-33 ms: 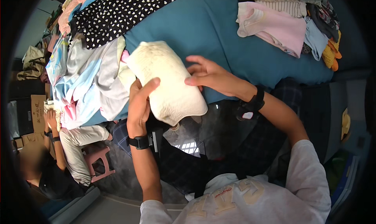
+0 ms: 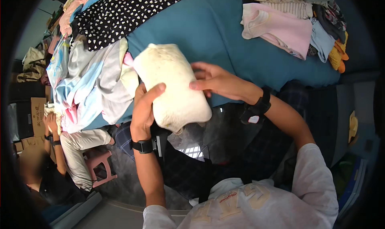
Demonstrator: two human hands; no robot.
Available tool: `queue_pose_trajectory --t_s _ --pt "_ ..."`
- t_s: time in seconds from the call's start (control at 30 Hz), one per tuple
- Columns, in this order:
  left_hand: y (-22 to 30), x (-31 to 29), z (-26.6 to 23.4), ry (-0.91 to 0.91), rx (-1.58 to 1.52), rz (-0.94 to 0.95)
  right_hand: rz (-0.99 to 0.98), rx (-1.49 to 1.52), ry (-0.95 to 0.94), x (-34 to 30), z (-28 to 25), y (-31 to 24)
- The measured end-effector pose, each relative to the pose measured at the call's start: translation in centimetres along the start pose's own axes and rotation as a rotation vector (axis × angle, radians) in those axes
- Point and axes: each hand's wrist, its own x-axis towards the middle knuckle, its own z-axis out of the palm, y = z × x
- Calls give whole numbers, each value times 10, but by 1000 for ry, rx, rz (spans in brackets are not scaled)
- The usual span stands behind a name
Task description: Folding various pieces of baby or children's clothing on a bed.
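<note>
Between my hands, above the near edge of the teal bedding, is a soft cream cloth piece (image 2: 174, 88), roughly oblong with flared corners and a quilted-looking surface. Whether it is a small pillow or a folded garment, I cannot tell. My left hand (image 2: 145, 102) grips its left side, thumb on top and fingers mostly hidden underneath. On the right edge, my right hand (image 2: 214, 80) pinches it with the thumb in front and the fingers partly behind. Grey, pale blue and yellow cloth (image 2: 94, 82) lies loosely just left of the piece.
Teal bedding (image 2: 188, 24) spreads ahead. A black cloth with white hearts (image 2: 116, 20) lies far left; a pink garment (image 2: 280, 28) and other clothes lie far right. Another person (image 2: 58, 169) is at the left, near a pink stool (image 2: 102, 169).
The cream piece has turned slightly more upright, its far end shifting a little right. My right fingers have drawn in closer to its edge; my left hand has barely moved.
</note>
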Motion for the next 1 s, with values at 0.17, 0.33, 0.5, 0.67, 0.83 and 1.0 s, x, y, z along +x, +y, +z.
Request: queue_pose_trajectory --t_s 0.17,0.33,0.5,0.67,0.83,1.0 --pt "-12 4 18 -224 -131 -89 -128 39 -222 -16 7 4" --pt "-14 10 40 -332 127 24 -237 230 68 -10 -10 -16" --pt "-12 22 54 22 -87 108 -541 279 316 -17 -52 -47" --pt "-15 27 29 130 -155 75 -879 385 663 -27 -115 -68" --pt "-21 31 26 174 -205 71 -746 465 1004 -44 -194 -47" --pt "-21 29 37 145 -110 83 -578 230 988 -47 -178 -52"
